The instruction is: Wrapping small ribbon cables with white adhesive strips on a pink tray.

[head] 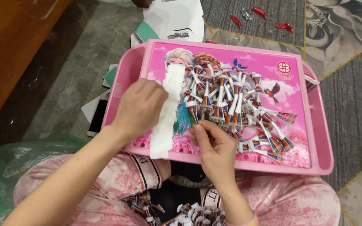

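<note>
Pink tray (321,138): left hand (141,109) hides its grip over white strip (168,113); right hand (214,146) pinches rainbow cable (193,112).

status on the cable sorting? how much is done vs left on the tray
Done: a batch of cables already lies in the lap. In hand: right hand pinches one cable by its rainbow end; left hand rests on the white strip on the pink tray. Left: a large pile covers the tray, more than the lap holds. Looks under halfway.

Pink tray (319,138) (cartoon-printed); ribbon cables (235,104), white strip (166,113) on it
</note>
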